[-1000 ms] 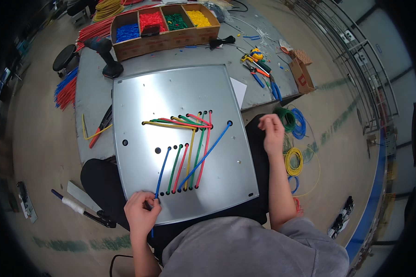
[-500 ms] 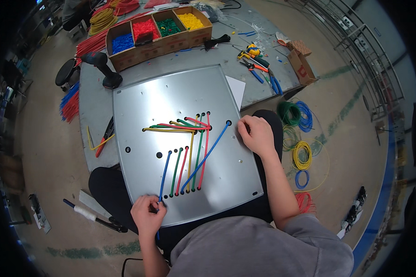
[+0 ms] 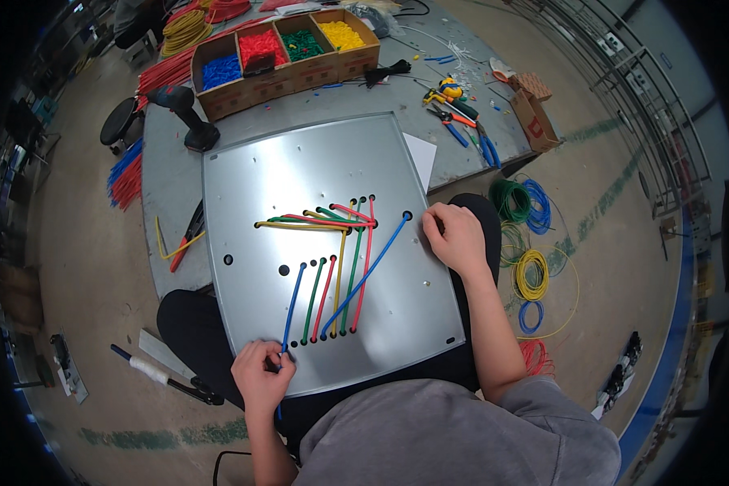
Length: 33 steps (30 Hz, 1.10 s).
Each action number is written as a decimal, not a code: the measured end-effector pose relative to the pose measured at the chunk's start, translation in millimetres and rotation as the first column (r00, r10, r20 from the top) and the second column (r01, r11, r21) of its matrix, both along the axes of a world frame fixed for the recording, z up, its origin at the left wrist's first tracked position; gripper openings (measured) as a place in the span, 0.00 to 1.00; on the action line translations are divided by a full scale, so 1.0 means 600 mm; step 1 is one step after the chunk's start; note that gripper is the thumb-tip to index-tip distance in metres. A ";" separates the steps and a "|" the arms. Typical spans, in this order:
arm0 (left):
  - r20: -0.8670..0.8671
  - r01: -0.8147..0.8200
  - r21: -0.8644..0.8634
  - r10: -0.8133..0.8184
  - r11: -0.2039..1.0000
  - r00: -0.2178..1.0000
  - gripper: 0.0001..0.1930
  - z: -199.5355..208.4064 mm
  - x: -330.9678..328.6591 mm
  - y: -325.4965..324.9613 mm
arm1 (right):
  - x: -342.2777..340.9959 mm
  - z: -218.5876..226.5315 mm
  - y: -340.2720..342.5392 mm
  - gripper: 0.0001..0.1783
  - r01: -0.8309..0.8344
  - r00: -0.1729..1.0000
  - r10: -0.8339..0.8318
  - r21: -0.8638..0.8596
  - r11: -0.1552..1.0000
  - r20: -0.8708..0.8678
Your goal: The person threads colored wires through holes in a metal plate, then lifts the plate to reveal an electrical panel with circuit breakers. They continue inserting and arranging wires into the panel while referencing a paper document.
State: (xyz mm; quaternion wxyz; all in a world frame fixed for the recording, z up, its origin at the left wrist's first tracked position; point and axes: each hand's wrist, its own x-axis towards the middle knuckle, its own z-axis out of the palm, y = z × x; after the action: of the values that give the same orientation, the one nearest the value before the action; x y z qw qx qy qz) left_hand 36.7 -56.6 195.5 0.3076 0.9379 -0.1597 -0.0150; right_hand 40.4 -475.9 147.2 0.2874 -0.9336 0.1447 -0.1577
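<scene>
A silvery sheet-metal panel [image 3: 397, 300] lies tilted across my lap, its far end over the table's near edge. Yellow, green, red and blue wires run between small holes in its face. My left hand [image 3: 261, 376] is at the near left edge, thumb and fingers pinched on a blue wire [image 3: 294, 300]. This wire comes out of a hole mid-panel, and its loose end hangs below the hand. Another blue wire [image 3: 373, 268] slants across the others to a hole by the right edge. Beside that hole my right hand [image 3: 457, 239] is closed at the panel's edge; its fingertips are partly hidden.
On the grey table [image 3: 170, 170] stand a divided cardboard box [image 3: 251, 91] of coloured small parts and a cordless drill [image 3: 188, 121]. Pliers and cutters [image 3: 462, 121] lie to the right. Wire coils [image 3: 530, 274] rest on the floor at right.
The panel and table appear shifted slightly right in the picture. My left hand keeps its pinch on the blue wire, and the right hand stays at the panel's edge.
</scene>
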 end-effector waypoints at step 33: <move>0.020 0.008 0.013 -0.008 1.000 1.000 0.07 -0.001 0.001 -0.004 | -0.001 0.004 -0.003 0.10 -0.004 0.999 0.003 -0.002 1.000 -0.036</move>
State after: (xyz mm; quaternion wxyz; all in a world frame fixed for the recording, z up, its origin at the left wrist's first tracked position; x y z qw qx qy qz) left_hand 37.1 -59.2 195.0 0.2999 0.9393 -0.1664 -0.0079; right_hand 39.9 -477.4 149.6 0.2838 -0.9369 0.1480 -0.1406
